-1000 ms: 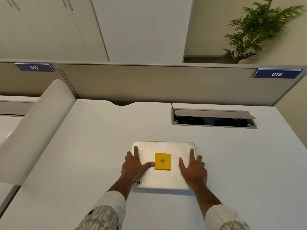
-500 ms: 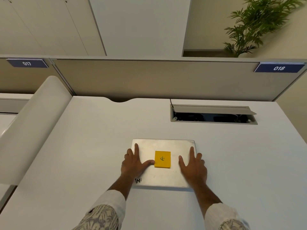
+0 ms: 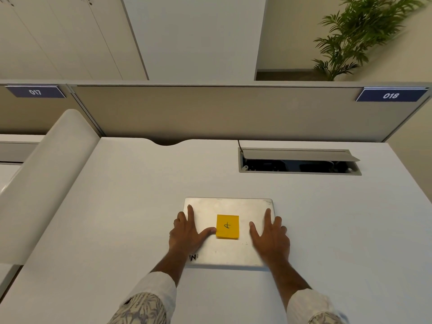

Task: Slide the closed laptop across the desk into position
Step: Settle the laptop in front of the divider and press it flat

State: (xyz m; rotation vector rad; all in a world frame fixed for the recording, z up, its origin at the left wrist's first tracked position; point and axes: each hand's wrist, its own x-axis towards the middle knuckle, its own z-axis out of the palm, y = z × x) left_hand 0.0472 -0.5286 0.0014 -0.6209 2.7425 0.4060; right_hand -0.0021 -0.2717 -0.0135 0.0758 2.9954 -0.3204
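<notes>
A closed silver laptop lies flat on the white desk, near the middle and towards me. A yellow sticky note with a handwritten mark is stuck on the centre of its lid. My left hand rests flat on the lid's left part, fingers spread, thumb touching the note's edge. My right hand lies flat on the lid's right part, its outer fingers over the right edge. Neither hand curls around the laptop.
An open cable hatch is sunk into the desk behind the laptop to the right. A beige partition closes the back edge, with labels 017 and 018. A white curved divider borders the left side.
The camera tilted a little, so the scene sits slightly higher in view. Both hands stay flat on the lid, and the laptop has hardly moved on the desk.
</notes>
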